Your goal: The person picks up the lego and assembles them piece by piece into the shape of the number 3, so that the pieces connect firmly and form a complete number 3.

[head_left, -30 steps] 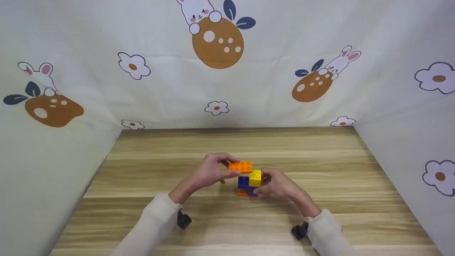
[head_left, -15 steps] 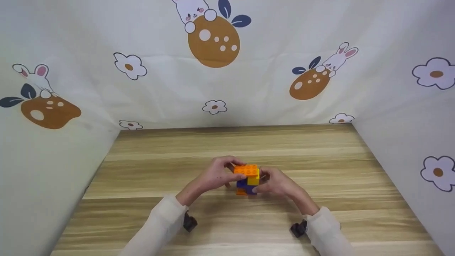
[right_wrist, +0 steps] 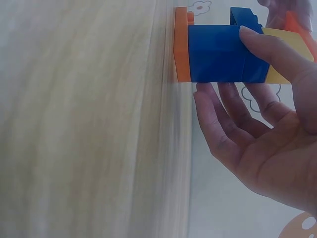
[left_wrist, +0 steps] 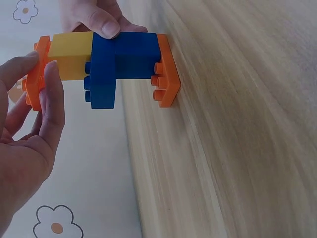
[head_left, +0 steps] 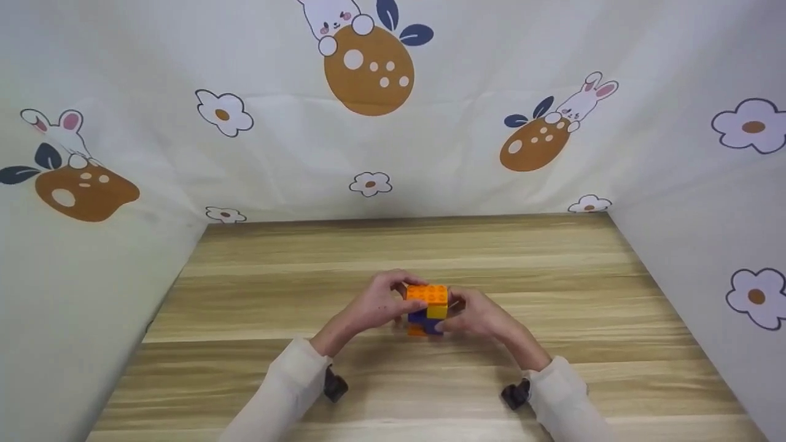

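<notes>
A stack of toy building bricks stands upright on the table. At its foot is a flat orange brick (left_wrist: 171,74), with a blue brick (left_wrist: 136,57) above it. Another blue brick (left_wrist: 103,84) lies over that one and juts out to the left side. A yellow brick (left_wrist: 72,54) follows, topped by a second flat orange brick (head_left: 430,293). My left hand (head_left: 379,302) pinches this top orange brick between thumb and fingers, seated on the yellow one. From the right, my right hand (head_left: 482,317) holds the stack, its thumb on the blue bricks.
The wood-grain table (head_left: 295,245) extends around the stack. Pale cloth (head_left: 295,159) with rabbit, fruit and flower prints hangs at the back and both sides. A black wrist camera (head_left: 334,385) shows at the left cuff, another black camera (head_left: 516,394) at the right.
My left hand has moved right and brought the orange brick from beside the yellow brick to on top of it. My right hand has kept its grip on the stack.
</notes>
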Available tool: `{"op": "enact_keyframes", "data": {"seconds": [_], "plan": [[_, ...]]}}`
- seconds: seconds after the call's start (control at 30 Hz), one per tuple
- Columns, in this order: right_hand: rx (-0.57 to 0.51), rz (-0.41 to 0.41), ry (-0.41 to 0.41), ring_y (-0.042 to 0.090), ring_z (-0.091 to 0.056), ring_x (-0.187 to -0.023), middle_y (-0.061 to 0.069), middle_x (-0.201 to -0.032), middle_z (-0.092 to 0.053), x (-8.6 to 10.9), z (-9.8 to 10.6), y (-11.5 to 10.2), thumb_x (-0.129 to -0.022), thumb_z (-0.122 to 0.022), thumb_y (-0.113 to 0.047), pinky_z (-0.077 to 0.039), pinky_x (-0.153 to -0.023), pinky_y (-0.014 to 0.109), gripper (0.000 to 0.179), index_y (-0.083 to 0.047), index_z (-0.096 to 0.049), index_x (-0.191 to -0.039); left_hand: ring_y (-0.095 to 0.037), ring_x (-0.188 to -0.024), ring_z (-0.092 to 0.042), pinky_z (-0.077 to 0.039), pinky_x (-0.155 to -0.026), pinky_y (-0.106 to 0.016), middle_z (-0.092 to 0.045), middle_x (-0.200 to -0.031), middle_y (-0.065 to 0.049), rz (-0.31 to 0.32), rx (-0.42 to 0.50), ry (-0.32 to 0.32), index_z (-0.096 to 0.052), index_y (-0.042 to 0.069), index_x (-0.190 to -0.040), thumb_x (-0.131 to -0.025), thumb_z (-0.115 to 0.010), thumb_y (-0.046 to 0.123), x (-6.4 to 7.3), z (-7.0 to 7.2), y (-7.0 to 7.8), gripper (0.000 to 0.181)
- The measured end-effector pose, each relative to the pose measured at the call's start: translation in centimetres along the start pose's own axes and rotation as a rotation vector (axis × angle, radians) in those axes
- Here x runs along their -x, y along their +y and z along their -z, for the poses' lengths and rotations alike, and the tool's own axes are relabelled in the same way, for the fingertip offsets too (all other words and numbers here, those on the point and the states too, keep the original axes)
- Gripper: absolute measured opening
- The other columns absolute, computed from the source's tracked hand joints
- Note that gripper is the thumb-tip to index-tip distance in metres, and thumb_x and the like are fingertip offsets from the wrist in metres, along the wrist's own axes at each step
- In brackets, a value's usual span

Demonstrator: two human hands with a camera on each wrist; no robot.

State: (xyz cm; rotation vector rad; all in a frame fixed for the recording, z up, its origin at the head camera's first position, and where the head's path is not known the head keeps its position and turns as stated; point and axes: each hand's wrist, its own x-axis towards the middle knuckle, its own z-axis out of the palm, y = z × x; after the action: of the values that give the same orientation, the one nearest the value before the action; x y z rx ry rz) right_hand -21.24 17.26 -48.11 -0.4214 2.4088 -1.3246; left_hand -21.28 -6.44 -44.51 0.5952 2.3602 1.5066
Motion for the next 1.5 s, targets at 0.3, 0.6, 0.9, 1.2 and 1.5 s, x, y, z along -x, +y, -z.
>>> {"op": "enact_keyframes", "data": {"seconds": [0.3, 0.6, 0.9, 1.2, 1.5], "plan": [[0.026, 0.017, -0.001, 0.02, -0.064, -0.095, 0.008, -0.108, -0.07, -0.2, -0.1, 0.1, -0.08, -0.084, -0.016, -0.055, -0.092, 0.039, 0.039, -0.009, -0.067, -0.115, -0.017, -0.092, -0.057, -0.052, -0.062, -0.023, -0.066, -0.109, -0.002, -0.021, -0.061, 0.027, -0.072, 0.016, -0.12, -0.086, -0.079, 0.034, -0.2, 0.0, -0.1, 0.04], [0.031, 0.003, 0.003, 0.02, -0.064, -0.097, 0.006, -0.109, -0.069, 0.0, -0.1, -0.1, -0.08, -0.084, -0.018, -0.055, -0.093, 0.039, 0.039, -0.011, -0.067, -0.115, -0.017, -0.092, -0.056, -0.049, -0.07, -0.024, -0.067, -0.108, 0.0, -0.001, -0.052, 0.042, -0.075, 0.02, -0.116, -0.085, -0.08, 0.034, -0.5, 0.1, -0.2, 0.034], [0.018, -0.007, -0.001, 0.021, -0.063, -0.097, 0.007, -0.11, -0.069, 0.1, -0.2, 0.0, -0.08, -0.084, -0.017, -0.056, -0.09, 0.037, 0.039, -0.012, -0.067, -0.115, -0.019, -0.088, -0.056, -0.054, -0.065, -0.028, -0.065, -0.104, 0.0, 0.028, -0.038, 0.007, -0.077, 0.023, -0.113, -0.084, -0.081, 0.033, -0.7, 0.3, 0.1, 0.031], [0.031, 0.039, -0.01, 0.022, -0.064, -0.097, 0.009, -0.109, -0.069, -0.2, 0.1, 0.2, -0.081, -0.084, -0.019, -0.056, -0.089, 0.037, 0.04, -0.01, -0.067, -0.115, -0.014, -0.072, -0.052, -0.048, -0.061, -0.022, -0.069, -0.096, -0.001, 0.003, -0.035, -0.013, -0.078, 0.016, -0.11, -0.082, -0.083, 0.028, -1.3, 0.5, 0.5, 0.03], [0.017, 0.001, -0.004, 0.023, -0.063, -0.1, 0.007, -0.112, -0.068, -0.1, 0.1, 0.0, -0.08, -0.084, -0.019, -0.055, -0.093, 0.039, 0.039, -0.012, -0.067, -0.115, -0.017, -0.082, -0.053, -0.046, -0.07, -0.025, -0.07, -0.097, 0.0, 0.005, -0.063, -0.013, -0.079, 0.017, -0.109, -0.082, -0.084, 0.026, -1.5, 0.6, 0.6, 0.029]]}}
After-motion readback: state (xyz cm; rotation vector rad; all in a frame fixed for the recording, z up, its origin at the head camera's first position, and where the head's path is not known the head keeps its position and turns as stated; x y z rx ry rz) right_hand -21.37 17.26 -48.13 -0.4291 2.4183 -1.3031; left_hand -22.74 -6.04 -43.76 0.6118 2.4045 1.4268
